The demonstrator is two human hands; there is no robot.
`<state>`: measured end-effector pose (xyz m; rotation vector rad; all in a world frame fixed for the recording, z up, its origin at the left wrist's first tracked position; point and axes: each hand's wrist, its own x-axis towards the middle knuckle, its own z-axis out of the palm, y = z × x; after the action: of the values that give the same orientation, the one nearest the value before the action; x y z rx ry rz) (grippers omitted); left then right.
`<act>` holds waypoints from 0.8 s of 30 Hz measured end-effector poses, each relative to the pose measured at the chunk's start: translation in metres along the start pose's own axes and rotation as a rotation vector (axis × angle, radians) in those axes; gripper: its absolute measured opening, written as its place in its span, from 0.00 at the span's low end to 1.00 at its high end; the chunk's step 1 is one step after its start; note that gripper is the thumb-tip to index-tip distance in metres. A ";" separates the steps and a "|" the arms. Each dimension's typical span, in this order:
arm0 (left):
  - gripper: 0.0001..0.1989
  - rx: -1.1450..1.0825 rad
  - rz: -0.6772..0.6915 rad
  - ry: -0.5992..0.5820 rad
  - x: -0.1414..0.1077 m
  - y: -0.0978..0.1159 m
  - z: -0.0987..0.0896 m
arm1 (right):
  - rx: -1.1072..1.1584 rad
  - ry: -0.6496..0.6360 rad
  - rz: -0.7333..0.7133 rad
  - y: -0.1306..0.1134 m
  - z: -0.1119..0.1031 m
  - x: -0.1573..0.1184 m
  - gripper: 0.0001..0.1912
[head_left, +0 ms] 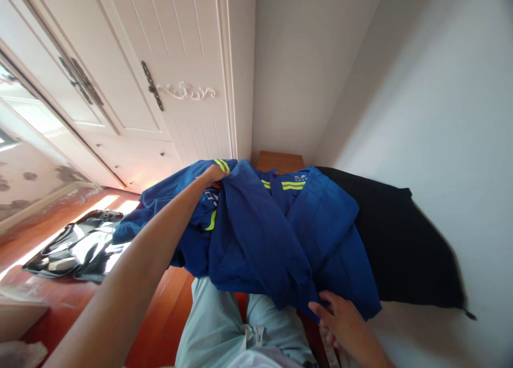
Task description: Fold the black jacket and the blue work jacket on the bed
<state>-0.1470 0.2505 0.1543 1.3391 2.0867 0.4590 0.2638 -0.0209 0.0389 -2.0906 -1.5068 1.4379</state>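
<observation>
A blue work jacket [260, 229] with yellow-green reflective stripes is spread in front of me, above my lap. My left hand [215, 175] reaches across it, closed on the cloth near a striped part at the far left. One sleeve runs diagonally down toward my right side. At its lower end, my right hand [340, 320] has thumb and finger on the cuff, the other fingers curled below. White print shows at the collar area and under my left wrist. Folds hide part of the jacket.
A black garment or cover [401, 239] lies to the right by the white wall [441, 90]. White cabinets [192, 47] with dark handles stand ahead. A shiny black and clear bag [76, 245] lies on the reddish wooden floor [168, 304]. My legs in pale trousers [212, 320] are below.
</observation>
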 end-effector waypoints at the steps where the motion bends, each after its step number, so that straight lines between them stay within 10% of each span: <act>1: 0.14 -0.031 -0.023 -0.039 -0.003 0.000 -0.004 | -0.019 -0.013 -0.031 -0.008 -0.011 -0.004 0.27; 8: 0.24 -0.136 -0.091 -0.328 -0.029 -0.008 -0.020 | -0.028 -0.090 -0.694 -0.172 -0.068 0.016 0.24; 12: 0.25 -0.195 -0.060 -0.265 -0.034 -0.013 -0.007 | 0.035 -0.111 -0.922 -0.285 -0.050 0.109 0.18; 15: 0.13 -0.218 -0.074 -0.205 -0.033 -0.017 0.002 | 0.023 0.023 -0.831 -0.351 -0.028 0.194 0.12; 24: 0.09 -0.284 -0.103 -0.113 -0.029 -0.024 0.005 | 0.035 -0.168 -0.724 -0.407 0.009 0.336 0.26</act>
<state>-0.1512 0.2135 0.1454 1.0628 1.9055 0.5963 0.0071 0.4369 0.0923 -1.1985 -1.9869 1.3339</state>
